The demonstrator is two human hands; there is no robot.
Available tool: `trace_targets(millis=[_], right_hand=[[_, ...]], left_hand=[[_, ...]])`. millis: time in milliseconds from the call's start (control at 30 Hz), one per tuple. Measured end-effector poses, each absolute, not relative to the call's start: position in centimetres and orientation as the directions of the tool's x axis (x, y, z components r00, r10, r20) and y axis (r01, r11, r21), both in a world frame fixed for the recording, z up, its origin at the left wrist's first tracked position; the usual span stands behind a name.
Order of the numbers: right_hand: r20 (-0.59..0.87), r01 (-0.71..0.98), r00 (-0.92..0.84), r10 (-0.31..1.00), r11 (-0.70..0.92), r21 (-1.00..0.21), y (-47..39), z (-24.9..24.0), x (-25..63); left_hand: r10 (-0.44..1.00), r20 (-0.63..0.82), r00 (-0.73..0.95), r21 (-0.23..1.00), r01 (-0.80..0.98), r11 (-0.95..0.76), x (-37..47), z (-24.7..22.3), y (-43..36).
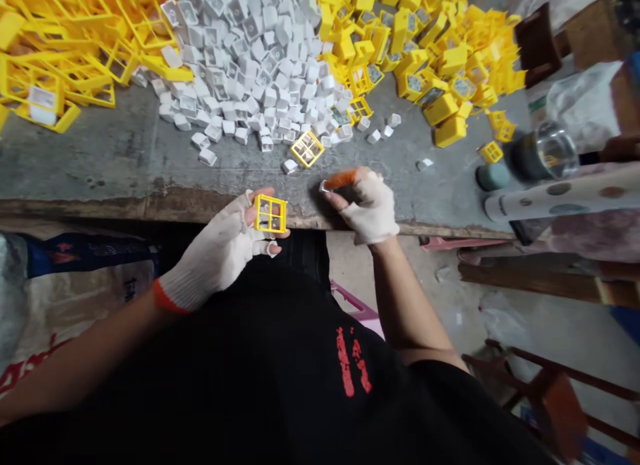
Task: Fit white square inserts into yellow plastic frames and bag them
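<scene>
My left hand (223, 245), in a white fingerless glove with an orange cuff, holds a small yellow four-pane frame (271, 213) at the table's front edge. Its thumb and fingers grip the frame's left side and underside. In a matching glove, my right hand (369, 203) pinches a small whitish piece (324, 186) between thumb and an orange-covered forefinger, just above the table. The piece's exact shape is too small to tell. Between and beyond my hands, another yellow frame (307, 149) lies on the table beside a loose white plastic piece (289, 166).
A heap of white hollow pieces (250, 65) covers the table's (90, 165) back middle. Large yellow frames (65, 45) are piled at left, yellow block-like parts (425, 58) at right. A metal cup (555, 151) and a spotted white roll-like object (560, 191) are at far right.
</scene>
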State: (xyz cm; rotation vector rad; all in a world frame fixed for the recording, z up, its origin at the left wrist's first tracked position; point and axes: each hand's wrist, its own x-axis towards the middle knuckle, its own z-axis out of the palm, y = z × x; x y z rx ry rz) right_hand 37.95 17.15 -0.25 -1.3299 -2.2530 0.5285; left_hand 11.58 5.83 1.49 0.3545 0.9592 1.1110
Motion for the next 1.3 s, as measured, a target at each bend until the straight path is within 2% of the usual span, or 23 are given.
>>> trace_targets(millis=[100,200,467,600,700,867,1067,1300], right_hand=[[0.347,0.522,-0.516,0.783,0.609,-0.597,14.3,0.8,36.0],[0.4,0.428,-0.594,0.698,0.695,-0.578,11.9,1.1,34.3],[0.317,0.48,-0.693,0.648,0.742,-0.468,12.8,0.5,34.2],[0.276,0.696,-0.596,0.754,0.657,-0.289,18.2,0.4,33.6],[0.197,0.724,-0.633,0.748,0.663,-0.191,21.8,0.0,32.3],[0.152,0.638,-0.715,0.682,0.726,-0.256,21.7,2.1,30.9],[0.149,0.415,-0.869,0.473,0.858,-0.304,17.7,6.4,30.5],[0.177,0.269,-0.93,0.323,0.923,-0.274,15.5,4.4,29.7]], left_hand=[[0.887,-0.441,0.134,0.658,-0.624,0.422,11.7,1.3,5.5],[0.895,-0.425,0.138,0.646,-0.646,0.406,11.7,1.3,5.2],[0.884,-0.451,0.12,0.622,-0.668,0.408,10.8,0.7,4.6],[0.898,-0.435,0.067,0.652,-0.664,0.365,10.5,1.0,4.6],[0.891,-0.454,0.013,0.674,-0.649,0.353,10.4,1.3,4.6],[0.853,-0.521,0.004,0.645,-0.654,0.396,10.5,1.9,4.8],[0.861,-0.494,0.119,0.609,-0.66,0.44,10.9,2.0,5.0],[0.851,-0.434,0.296,0.562,-0.649,0.513,10.0,0.8,3.8]])
